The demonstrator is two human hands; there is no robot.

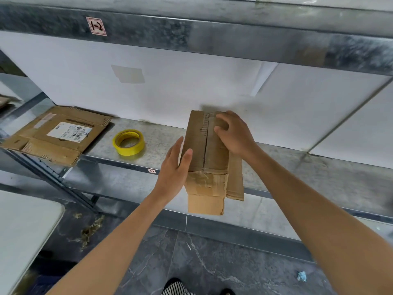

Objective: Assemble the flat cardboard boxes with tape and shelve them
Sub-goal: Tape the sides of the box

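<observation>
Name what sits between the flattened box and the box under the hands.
A yellow tape roll lies there on the metal shelf, shown in the head view.

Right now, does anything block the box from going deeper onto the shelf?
Nothing visible does. The box, left hand at its side and right hand on top, hangs partly off the front of the shelf; the tape and flat cardboard lie off to its left.
</observation>
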